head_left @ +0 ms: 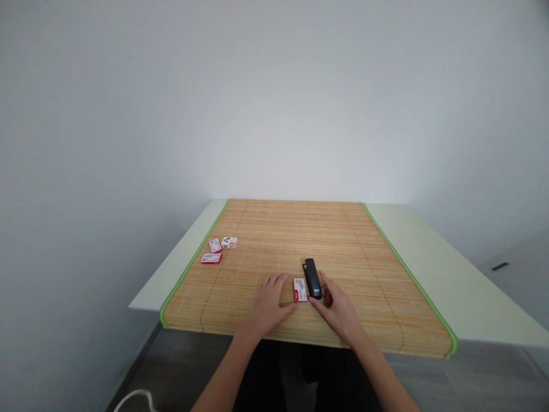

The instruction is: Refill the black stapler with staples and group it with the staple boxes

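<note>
A black stapler lies on the bamboo mat near the front edge. Beside it on the left sits a small red and white staple box. My left hand rests flat on the mat with its fingers spread, the thumb reaching toward the box. My right hand lies just right of the stapler, its fingers touching the stapler's near end and side. Neither hand has lifted anything.
Three more small red and white boxes lie at the mat's left edge. The mat has green borders and covers a pale table set against a white wall. A white cable shows on the floor at lower left.
</note>
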`<state>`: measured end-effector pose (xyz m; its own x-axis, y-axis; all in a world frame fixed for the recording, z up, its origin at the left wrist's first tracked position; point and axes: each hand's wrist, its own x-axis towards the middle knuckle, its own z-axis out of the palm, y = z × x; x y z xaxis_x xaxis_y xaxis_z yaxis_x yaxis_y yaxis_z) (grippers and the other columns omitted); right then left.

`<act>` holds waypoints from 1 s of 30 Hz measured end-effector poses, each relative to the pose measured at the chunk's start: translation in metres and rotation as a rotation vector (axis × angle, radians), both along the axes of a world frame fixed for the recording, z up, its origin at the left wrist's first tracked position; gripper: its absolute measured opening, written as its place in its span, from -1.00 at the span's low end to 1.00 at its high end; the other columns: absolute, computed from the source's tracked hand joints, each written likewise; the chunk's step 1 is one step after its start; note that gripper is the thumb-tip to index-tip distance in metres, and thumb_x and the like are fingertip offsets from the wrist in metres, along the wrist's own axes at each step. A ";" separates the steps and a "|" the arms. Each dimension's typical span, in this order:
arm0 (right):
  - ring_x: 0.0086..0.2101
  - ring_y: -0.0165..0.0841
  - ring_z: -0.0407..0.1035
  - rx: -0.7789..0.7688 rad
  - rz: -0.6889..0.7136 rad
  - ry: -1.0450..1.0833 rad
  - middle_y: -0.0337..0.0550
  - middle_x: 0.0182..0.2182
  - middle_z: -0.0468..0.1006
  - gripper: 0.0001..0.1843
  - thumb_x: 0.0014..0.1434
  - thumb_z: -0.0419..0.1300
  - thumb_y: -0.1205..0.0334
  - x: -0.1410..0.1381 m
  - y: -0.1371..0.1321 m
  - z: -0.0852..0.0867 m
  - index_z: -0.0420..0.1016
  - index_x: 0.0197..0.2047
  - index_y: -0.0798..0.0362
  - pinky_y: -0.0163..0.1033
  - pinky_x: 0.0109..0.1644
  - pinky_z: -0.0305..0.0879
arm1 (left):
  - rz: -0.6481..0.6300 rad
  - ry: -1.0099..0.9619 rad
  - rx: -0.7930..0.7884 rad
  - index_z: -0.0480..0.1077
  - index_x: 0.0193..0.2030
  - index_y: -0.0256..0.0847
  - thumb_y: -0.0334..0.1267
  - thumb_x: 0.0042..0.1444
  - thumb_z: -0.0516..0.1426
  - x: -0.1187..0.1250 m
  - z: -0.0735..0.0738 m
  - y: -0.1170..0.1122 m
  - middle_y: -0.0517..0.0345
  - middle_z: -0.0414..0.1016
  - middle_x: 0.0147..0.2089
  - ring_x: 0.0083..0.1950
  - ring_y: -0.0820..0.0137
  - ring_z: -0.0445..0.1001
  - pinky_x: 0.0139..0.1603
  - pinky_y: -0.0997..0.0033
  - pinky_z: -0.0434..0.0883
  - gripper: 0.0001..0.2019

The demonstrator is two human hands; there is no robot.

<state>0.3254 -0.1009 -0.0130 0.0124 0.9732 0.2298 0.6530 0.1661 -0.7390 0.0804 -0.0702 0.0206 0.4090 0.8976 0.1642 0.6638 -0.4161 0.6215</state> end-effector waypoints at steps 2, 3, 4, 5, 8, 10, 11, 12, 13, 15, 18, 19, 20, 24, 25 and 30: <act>-0.33 -0.22 0.40 0.008 0.013 -0.004 -0.14 -0.28 0.51 -0.15 0.20 0.24 0.00 0.000 0.001 0.000 0.10 0.49 -0.03 -0.07 -0.19 0.43 | -0.085 -0.043 -0.015 0.16 0.46 0.06 -0.07 0.08 0.34 0.000 -0.002 0.012 0.05 0.26 0.45 0.42 0.07 0.20 0.42 0.01 0.15 -0.18; -0.32 -0.22 0.41 0.012 0.021 -0.007 -0.13 -0.28 0.52 -0.16 0.20 0.24 0.00 -0.001 0.002 0.000 0.12 0.48 -0.03 -0.07 -0.18 0.43 | -0.111 -0.065 -0.028 0.14 0.47 0.09 -0.07 0.10 0.34 0.001 -0.003 0.017 0.08 0.24 0.46 0.43 0.09 0.20 0.43 0.02 0.15 -0.18; -0.31 -0.21 0.41 0.012 0.028 -0.010 -0.13 -0.29 0.52 -0.17 0.21 0.23 0.01 -0.002 0.003 0.000 0.13 0.48 -0.02 -0.08 -0.18 0.43 | -0.122 -0.087 -0.036 0.14 0.48 0.11 -0.08 0.12 0.32 0.002 -0.005 0.022 0.10 0.25 0.45 0.42 0.12 0.21 0.44 0.03 0.15 -0.20; -0.31 -0.22 0.41 0.009 0.033 -0.011 -0.13 -0.29 0.52 -0.18 0.21 0.22 0.02 -0.002 0.003 -0.001 0.13 0.48 -0.02 -0.08 -0.18 0.42 | -0.119 -0.106 -0.039 0.15 0.47 0.13 -0.09 0.14 0.31 0.003 -0.007 0.026 0.12 0.27 0.44 0.41 0.14 0.23 0.43 0.04 0.16 -0.22; -0.32 -0.24 0.41 -0.001 0.025 0.007 -0.16 -0.29 0.51 -0.17 0.22 0.22 0.05 -0.003 0.003 -0.002 0.08 0.49 -0.04 -0.11 -0.20 0.41 | -0.104 -0.133 -0.032 0.20 0.45 0.14 -0.07 0.14 0.32 0.004 -0.011 0.036 0.11 0.32 0.40 0.38 0.17 0.27 0.42 0.07 0.18 -0.26; -0.34 -0.26 0.39 -0.012 0.020 0.026 -0.19 -0.30 0.50 -0.17 0.21 0.22 0.06 -0.003 0.004 -0.003 0.07 0.49 -0.06 -0.13 -0.21 0.40 | -0.099 -0.124 -0.033 0.24 0.43 0.12 -0.03 0.11 0.35 0.004 -0.012 0.041 0.08 0.36 0.36 0.35 0.16 0.30 0.41 0.08 0.21 -0.25; -0.36 -0.27 0.38 -0.017 0.020 0.035 -0.20 -0.30 0.50 -0.18 0.21 0.22 0.06 -0.003 0.004 -0.004 0.09 0.49 -0.07 -0.14 -0.22 0.39 | -0.093 -0.117 -0.035 0.25 0.43 0.12 -0.02 0.09 0.36 0.004 -0.012 0.043 0.07 0.38 0.34 0.33 0.16 0.32 0.40 0.08 0.22 -0.24; -0.37 -0.28 0.37 -0.020 0.022 0.041 -0.20 -0.30 0.50 -0.19 0.22 0.22 0.06 -0.002 0.004 -0.004 0.11 0.48 -0.07 -0.14 -0.23 0.39 | -0.085 -0.112 -0.038 0.27 0.42 0.12 -0.01 0.07 0.37 0.004 -0.011 0.043 0.07 0.39 0.32 0.32 0.16 0.33 0.39 0.07 0.23 -0.24; -0.38 -0.29 0.36 -0.021 0.024 0.045 -0.20 -0.29 0.50 -0.21 0.22 0.22 0.06 -0.002 0.004 -0.005 0.13 0.47 -0.08 -0.14 -0.24 0.38 | -0.077 -0.108 -0.040 0.28 0.41 0.12 -0.01 0.06 0.37 0.004 -0.011 0.044 0.07 0.40 0.31 0.31 0.15 0.33 0.38 0.07 0.23 -0.24; -0.39 -0.30 0.35 -0.018 0.035 0.050 -0.20 -0.28 0.50 -0.25 0.22 0.22 0.07 -0.001 0.004 -0.005 0.18 0.44 -0.10 -0.14 -0.25 0.37 | -0.072 -0.105 -0.042 0.32 0.38 0.14 -0.02 0.05 0.38 0.004 -0.009 0.042 0.09 0.41 0.31 0.32 0.13 0.33 0.39 0.05 0.22 -0.26; -0.38 -0.29 0.35 -0.012 0.049 0.048 -0.19 -0.29 0.50 -0.28 0.22 0.22 0.08 0.001 0.003 -0.003 0.23 0.42 -0.10 -0.14 -0.24 0.38 | -0.075 -0.105 -0.034 0.37 0.33 0.17 -0.04 0.02 0.40 0.005 -0.006 0.039 0.13 0.43 0.31 0.33 0.11 0.31 0.40 0.02 0.20 -0.30; -0.38 -0.29 0.35 -0.013 0.052 0.046 -0.19 -0.30 0.50 -0.29 0.22 0.22 0.08 0.002 0.003 -0.002 0.23 0.42 -0.09 -0.14 -0.23 0.38 | -0.076 -0.104 -0.031 0.38 0.33 0.18 -0.04 0.01 0.41 0.006 -0.005 0.038 0.14 0.43 0.30 0.33 0.11 0.31 0.40 0.02 0.20 -0.29; -0.38 -0.29 0.35 -0.014 0.055 0.044 -0.19 -0.30 0.50 -0.29 0.22 0.22 0.08 0.002 0.003 -0.002 0.24 0.41 -0.09 -0.14 -0.23 0.38 | -0.076 -0.104 -0.028 0.37 0.33 0.19 -0.04 0.00 0.41 0.006 -0.004 0.037 0.15 0.44 0.30 0.33 0.11 0.31 0.40 0.02 0.21 -0.28; -0.37 -0.29 0.35 -0.013 0.062 0.041 -0.20 -0.30 0.49 -0.30 0.22 0.22 0.09 0.002 0.003 -0.001 0.25 0.41 -0.10 -0.14 -0.23 0.38 | -0.081 -0.113 -0.013 0.37 0.34 0.19 -0.04 0.00 0.41 0.004 -0.006 0.037 0.15 0.44 0.29 0.33 0.12 0.32 0.38 0.05 0.22 -0.28; -0.37 -0.29 0.34 -0.012 0.061 0.040 -0.20 -0.31 0.49 -0.30 0.22 0.21 0.10 0.002 0.002 0.000 0.24 0.41 -0.10 -0.14 -0.23 0.37 | -0.083 -0.116 -0.006 0.37 0.34 0.18 -0.03 0.00 0.41 0.004 -0.007 0.037 0.15 0.44 0.29 0.33 0.13 0.32 0.38 0.05 0.22 -0.28; -0.37 -0.29 0.35 -0.016 0.069 0.035 -0.19 -0.30 0.49 -0.28 0.24 0.21 0.09 0.002 0.001 0.001 0.20 0.44 -0.09 -0.13 -0.22 0.38 | -0.100 -0.113 0.001 0.33 0.37 0.18 0.01 0.03 0.39 0.005 -0.010 0.033 0.14 0.41 0.33 0.36 0.14 0.29 0.41 0.05 0.19 -0.27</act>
